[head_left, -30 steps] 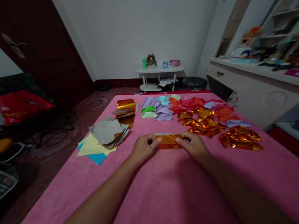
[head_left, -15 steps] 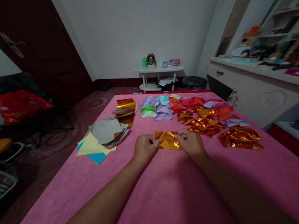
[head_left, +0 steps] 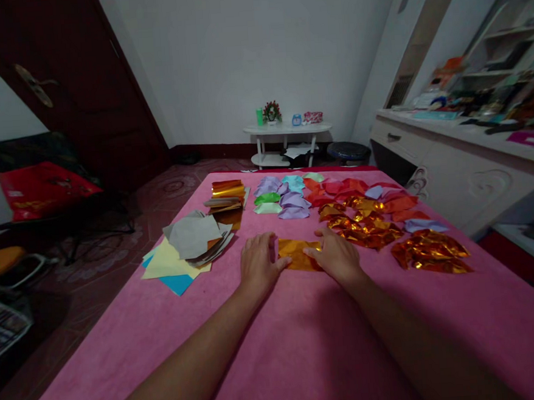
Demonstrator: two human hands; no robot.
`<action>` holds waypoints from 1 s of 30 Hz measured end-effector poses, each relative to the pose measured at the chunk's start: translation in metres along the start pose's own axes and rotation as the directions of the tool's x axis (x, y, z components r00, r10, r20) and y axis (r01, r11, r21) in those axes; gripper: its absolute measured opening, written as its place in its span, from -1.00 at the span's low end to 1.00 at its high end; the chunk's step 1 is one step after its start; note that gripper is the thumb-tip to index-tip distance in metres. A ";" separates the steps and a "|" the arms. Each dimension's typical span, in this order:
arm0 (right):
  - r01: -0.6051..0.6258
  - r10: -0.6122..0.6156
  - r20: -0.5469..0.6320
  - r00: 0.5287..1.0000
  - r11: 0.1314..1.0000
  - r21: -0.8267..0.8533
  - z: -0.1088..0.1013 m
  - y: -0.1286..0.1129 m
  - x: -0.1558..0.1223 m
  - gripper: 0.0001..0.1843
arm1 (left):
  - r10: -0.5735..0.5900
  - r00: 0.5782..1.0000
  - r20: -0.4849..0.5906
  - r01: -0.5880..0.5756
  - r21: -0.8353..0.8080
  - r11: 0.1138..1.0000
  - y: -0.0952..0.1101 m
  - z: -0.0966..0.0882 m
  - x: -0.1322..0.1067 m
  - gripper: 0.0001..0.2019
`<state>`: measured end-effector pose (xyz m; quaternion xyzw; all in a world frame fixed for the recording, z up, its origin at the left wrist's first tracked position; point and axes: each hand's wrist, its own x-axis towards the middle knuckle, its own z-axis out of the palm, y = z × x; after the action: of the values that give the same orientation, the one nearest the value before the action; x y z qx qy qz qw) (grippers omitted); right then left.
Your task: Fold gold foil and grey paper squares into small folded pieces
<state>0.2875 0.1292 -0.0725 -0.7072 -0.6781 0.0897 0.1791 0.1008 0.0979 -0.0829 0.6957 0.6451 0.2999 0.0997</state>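
A folded piece of gold foil paper (head_left: 298, 254) lies on the pink tablecloth (head_left: 304, 343) between my hands. My left hand (head_left: 258, 263) rests flat on its left end, fingers stretched out and thumb touching the foil. My right hand (head_left: 336, 255) lies flat on its right end, fingers extended and pressing down. A stack of flat paper sheets (head_left: 185, 245), grey, yellow and blue, lies left of my left hand. Several finished gold foil pieces (head_left: 428, 251) lie to the right of my right hand.
Gold foil sheets (head_left: 226, 193) are stacked at the back left. Purple, green and pale blue folded pieces (head_left: 281, 194) and red and gold ones (head_left: 363, 208) fill the far side. A white cabinet (head_left: 451, 163) stands right; a small white table (head_left: 285, 139) stands by the far wall.
Both hands went from pinching the foil's ends, lifting and opening it, to lying flat on it. The foil now lies pressed flat against the cloth.
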 end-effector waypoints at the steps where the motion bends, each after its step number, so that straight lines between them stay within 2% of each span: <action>1: -0.029 0.028 0.017 0.999 0.999 0.021 0.000 -0.001 0.001 -0.53 | 0.000 1.000 -0.001 0.000 0.000 1.000 0.000 0.000 0.000 -0.44; 2: -0.051 0.050 0.021 0.999 0.997 0.061 0.001 -0.001 0.002 -0.61 | -0.001 1.000 -0.004 0.001 -0.009 1.000 -0.001 0.000 0.000 -0.43; 4: -0.060 0.060 0.008 0.998 0.967 0.247 0.004 -0.001 0.000 -0.78 | -0.004 1.000 -0.018 0.003 -0.054 0.999 -0.002 0.001 0.000 -0.40; 7: -0.001 -0.004 0.007 1.000 0.817 0.577 0.010 -0.002 -0.005 -0.74 | 0.004 0.999 -0.032 -0.013 -0.275 0.961 -0.003 0.002 0.001 -0.39; 8: 0.018 -0.037 0.016 0.999 0.773 0.634 0.011 -0.003 -0.007 -0.72 | 0.007 1.000 -0.025 -0.016 -0.402 0.916 -0.004 0.002 0.001 -0.41; 10: 0.033 -0.105 0.055 0.993 0.694 0.719 0.013 -0.005 -0.010 -0.67 | 0.003 1.000 0.017 0.008 -0.647 0.762 -0.003 0.002 0.000 -0.50; 12: 0.009 -0.162 0.099 0.982 0.558 0.830 0.013 -0.009 -0.012 -0.65 | -0.027 0.998 0.055 0.059 -0.782 0.620 -0.003 0.000 -0.001 -0.65; 14: -0.004 -0.189 0.089 0.978 0.412 0.911 0.013 -0.012 -0.013 -0.66 | -0.070 0.996 0.050 0.081 -0.822 0.564 -0.002 -0.002 -0.002 -0.78; 16: 0.048 -0.162 0.008 0.987 0.341 0.939 0.014 -0.014 -0.014 -0.65 | -0.104 0.994 0.018 0.073 -0.826 0.559 -0.003 -0.003 -0.002 -0.82; 19: 0.137 -0.105 -0.107 0.989 0.343 0.929 0.016 -0.016 -0.016 -0.60 | -0.139 0.990 -0.003 0.076 -0.820 0.567 -0.005 -0.002 -0.002 -0.80; 23: 0.123 -0.090 -0.096 0.991 0.362 0.924 0.017 -0.014 -0.017 -0.72 | -0.158 0.987 -0.005 0.086 -0.821 0.565 -0.009 -0.001 -0.001 -0.79; 26: 0.141 -0.064 -0.126 0.990 0.374 0.917 0.016 -0.013 -0.017 -0.70 | -0.163 0.987 -0.016 0.079 -0.824 0.561 -0.008 -0.002 -0.001 -0.81; 30: 0.141 -0.056 -0.130 0.990 0.367 0.920 0.014 -0.013 -0.016 -0.68 | -0.156 0.988 0.006 0.081 -0.876 0.476 -0.004 -0.005 -0.001 -0.68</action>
<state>0.2690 0.1154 -0.0828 -0.4468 -0.5451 0.4158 0.5748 0.0944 0.0959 -0.0815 0.4908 0.4535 0.6035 0.4351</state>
